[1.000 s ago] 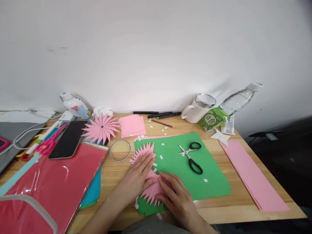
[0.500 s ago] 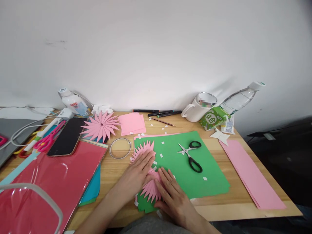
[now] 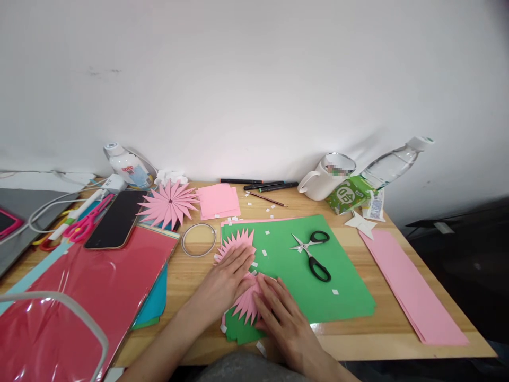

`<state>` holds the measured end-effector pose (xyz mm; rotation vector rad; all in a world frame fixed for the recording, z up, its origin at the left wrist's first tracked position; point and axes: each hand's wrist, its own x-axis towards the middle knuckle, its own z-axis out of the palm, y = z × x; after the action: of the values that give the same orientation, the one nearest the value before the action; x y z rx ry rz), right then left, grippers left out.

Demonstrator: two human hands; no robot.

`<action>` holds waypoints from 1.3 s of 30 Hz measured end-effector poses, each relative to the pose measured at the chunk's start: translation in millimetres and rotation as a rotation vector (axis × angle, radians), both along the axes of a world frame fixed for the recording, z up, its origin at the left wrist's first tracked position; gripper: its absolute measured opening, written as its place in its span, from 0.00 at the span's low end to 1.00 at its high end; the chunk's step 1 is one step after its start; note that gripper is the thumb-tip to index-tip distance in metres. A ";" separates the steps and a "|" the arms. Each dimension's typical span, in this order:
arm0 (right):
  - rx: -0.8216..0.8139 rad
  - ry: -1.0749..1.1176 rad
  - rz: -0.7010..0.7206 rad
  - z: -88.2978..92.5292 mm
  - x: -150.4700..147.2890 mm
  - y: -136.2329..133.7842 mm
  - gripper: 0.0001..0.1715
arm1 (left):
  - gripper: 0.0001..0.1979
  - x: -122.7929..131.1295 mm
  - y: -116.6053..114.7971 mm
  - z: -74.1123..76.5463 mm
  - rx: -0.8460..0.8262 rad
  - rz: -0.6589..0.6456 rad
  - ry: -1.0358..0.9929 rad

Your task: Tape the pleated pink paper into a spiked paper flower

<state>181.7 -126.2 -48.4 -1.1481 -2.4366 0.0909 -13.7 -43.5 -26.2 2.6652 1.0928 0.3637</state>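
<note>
Pink folded paper with pointed, fan-like edges (image 3: pixel 247 304) lies on a stack of green paper (image 3: pixel 338 297). My left hand (image 3: pixel 227 276) rests flat over its upper part, fingers stretched out together. Lower down, my right hand (image 3: pixel 283 313) lies on its right side, fingers extended and pressing on the pleats. Both palms hide much of the folded paper, including where its two pointed sections meet. Black-handled scissors (image 3: pixel 311 253) lie spread on the green sheets to the right of my hands. Small white paper bits (image 3: pixel 335 292) are scattered around.
At left are a finished pink paper star (image 3: pixel 170 202), a phone (image 3: pixel 117 220), pink scissors (image 3: pixel 89 218) and a red plastic-covered pack (image 3: pixel 107 276). A tape roll (image 3: pixel 183 244) sits nearby. A mug (image 3: pixel 324 183), a bottle (image 3: pixel 392 165) and pink strips (image 3: pixel 413 292) are at right.
The view has turned slightly, so the table things sit a little further right. My right hand has slid a little over the pleats; my left hand stays on the upper part.
</note>
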 end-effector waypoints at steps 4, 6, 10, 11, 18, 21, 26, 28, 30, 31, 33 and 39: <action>-0.028 0.016 0.061 1.5 2.0 2.7 0.30 | 0.24 -0.8 -0.9 -0.3 -0.014 0.005 -0.023; -0.050 0.027 0.086 5.2 3.3 5.5 0.32 | 0.26 -1.0 -1.3 0.9 -0.037 0.010 -0.043; -0.062 0.036 0.112 12.2 5.1 10.9 0.32 | 0.29 -0.8 -1.1 3.5 -0.097 0.034 -0.063; -0.056 0.041 0.117 13.1 5.3 11.9 0.31 | 0.29 -0.8 -0.9 3.9 -0.106 0.037 -0.063; -0.082 0.116 0.146 16.7 7.6 17.2 0.33 | 0.26 -0.5 0.2 1.5 -0.064 0.006 -0.090; -0.099 0.119 0.168 18.9 8.8 21.0 0.29 | 0.24 0.0 0.5 1.2 -0.063 -0.002 -0.095; -0.069 0.111 0.170 17.2 10.3 23.1 0.24 | 0.28 0.2 -0.8 4.1 -0.191 0.081 -0.126; -0.031 0.084 0.138 15.0 10.0 21.1 0.23 | 0.29 0.2 -0.9 5.2 -0.230 0.099 -0.156; -0.018 0.040 0.096 13.1 9.0 17.9 0.23 | 0.30 0.1 -0.2 5.9 -0.255 0.098 -0.182; -0.025 0.023 0.082 12.3 8.2 16.3 0.23 | 0.30 0.1 0.3 6.1 -0.265 0.096 -0.191; -0.026 0.037 0.091 11.1 6.3 13.4 0.26 | 0.29 -0.1 1.3 5.6 -0.275 0.092 -0.203; -0.045 0.168 0.136 9.2 2.3 13.2 0.25 | 0.30 0.0 2.1 0.7 -0.246 0.112 -0.216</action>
<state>184.0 -113.0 -39.2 -0.9511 -2.3707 0.2734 -13.7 -41.4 -25.5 2.2975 1.1409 0.4903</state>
